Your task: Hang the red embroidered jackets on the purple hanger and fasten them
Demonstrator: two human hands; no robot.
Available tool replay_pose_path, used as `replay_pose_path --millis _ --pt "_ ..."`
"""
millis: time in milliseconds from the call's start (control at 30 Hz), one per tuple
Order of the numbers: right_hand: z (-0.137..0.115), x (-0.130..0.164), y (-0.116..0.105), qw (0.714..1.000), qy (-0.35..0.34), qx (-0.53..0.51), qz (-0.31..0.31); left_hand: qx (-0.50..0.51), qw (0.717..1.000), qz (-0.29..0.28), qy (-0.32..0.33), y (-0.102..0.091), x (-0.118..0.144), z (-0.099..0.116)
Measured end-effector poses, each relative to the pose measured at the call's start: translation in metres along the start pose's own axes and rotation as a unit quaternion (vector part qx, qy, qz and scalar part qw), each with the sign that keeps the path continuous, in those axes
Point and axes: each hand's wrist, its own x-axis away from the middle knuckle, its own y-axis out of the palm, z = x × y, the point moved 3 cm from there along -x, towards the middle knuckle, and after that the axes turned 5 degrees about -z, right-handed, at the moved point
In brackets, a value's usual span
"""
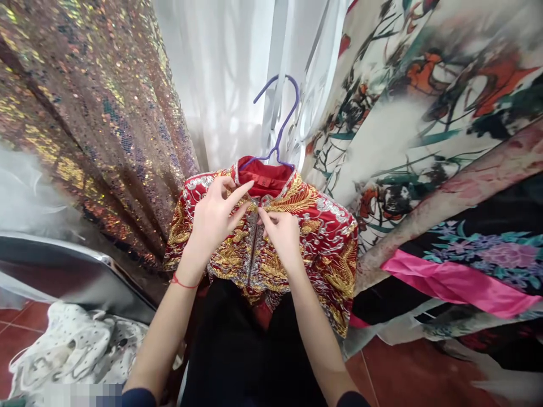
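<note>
The person works at the neck of a red embroidered jacket (271, 237), which hangs on a purple hanger (278, 121) between a sequined fabric (93, 113) on one side and a floral printed cloth (424, 124) on the other. The step in hand looks like fastening or loosening the top closure just under the collar. The left hand (214, 217) rests on the jacket's front panel, its fingers (241, 192) stretched toward the collar edge and pinching the cloth there. The right hand (282, 234) meets it at the centre seam, fingers drawn narrow around a small fastening; whether it is a button or a knot cannot be told. The next move likely calls for a fine two-handed pinch, one side held steady against the other. The jacket is bright red, thick with gold and silver embroidery, its front opening running straight down the middle. A red string bracelet (183, 281) circles the left wrist.
</note>
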Motion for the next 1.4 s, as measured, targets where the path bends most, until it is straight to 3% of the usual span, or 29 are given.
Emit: replay_pose_path --millis 133,267,367,467,533,600,667,733,800,933,1067,1200,1400 --pt "-0.004 0.002 -0.004 1.000 0.002 0.022 -0.010 -0.029 0.999 0.001 0.023 -0.002 -0.014 -0.002" --pt "-0.010 0.010 -0.010 1.000 -0.004 -0.015 -0.026 -0.008 0.998 0.058 0.036 -0.011 -0.016 0.004" --pt "-0.018 0.015 -0.019 0.999 -0.038 0.034 -0.001 -0.002 0.997 0.080 0.018 -0.012 -0.020 0.001" --pt "-0.023 0.021 -0.040 0.980 -0.164 0.070 0.089 0.043 0.996 0.073 -0.019 -0.008 -0.023 -0.021" --pt "-0.015 0.024 -0.063 0.944 -0.235 0.121 0.199 0.082 0.994 0.058 -0.042 -0.004 -0.021 -0.044" --pt "0.002 0.025 -0.087 0.900 -0.250 0.208 0.292 0.104 0.993 0.011 -0.062 0.001 -0.015 -0.070" --pt "0.024 0.019 -0.104 0.882 -0.248 0.278 0.290 0.113 0.990 -0.048 -0.072 0.008 -0.008 -0.091" --pt "0.043 0.010 -0.113 0.887 -0.264 0.304 0.224 0.115 0.989 -0.061 -0.070 0.013 -0.002 -0.102" --pt "0.054 0.001 -0.118 0.892 -0.278 0.302 0.188 0.106 0.992 -0.019 -0.060 0.011 0.002 -0.103" --pt "0.049 -0.016 -0.124 0.895 -0.295 0.269 0.200 0.051 0.995 0.069 -0.054 -0.005 0.002 -0.084" --pt "0.039 -0.034 -0.128 0.904 -0.284 0.214 0.238 0.006 0.994 0.065 -0.087 -0.020 -0.007 -0.071" --pt "0.042 -0.042 -0.114 0.934 -0.197 0.211 0.209 0.048 0.991 -0.027 -0.123 -0.004 -0.006 -0.076" --pt "0.047 -0.034 -0.105 0.927 -0.168 0.210 0.260 -0.028 0.976 0.115 -0.183 0.019 0.015 -0.070"
